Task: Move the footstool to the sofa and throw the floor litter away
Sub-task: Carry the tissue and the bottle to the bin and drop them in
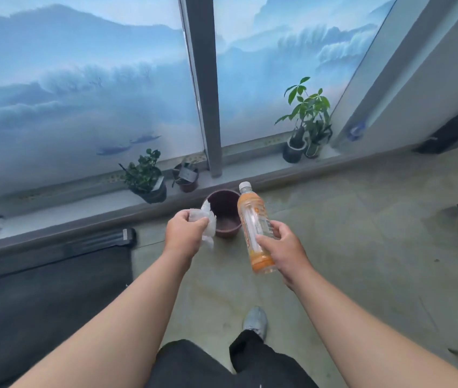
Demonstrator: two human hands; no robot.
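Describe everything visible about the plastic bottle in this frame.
The bottle is clear plastic with a white cap and an orange-and-white label, holding a little orange liquid at its base. It is tilted, cap pointing away toward the dark bin on the floor. The right hand grips its lower half from the side; nothing else touches it.

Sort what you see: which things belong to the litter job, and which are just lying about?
Job: tissue in left hand; bottle in right hand; bin.
Lying about: plants on sill; mat.
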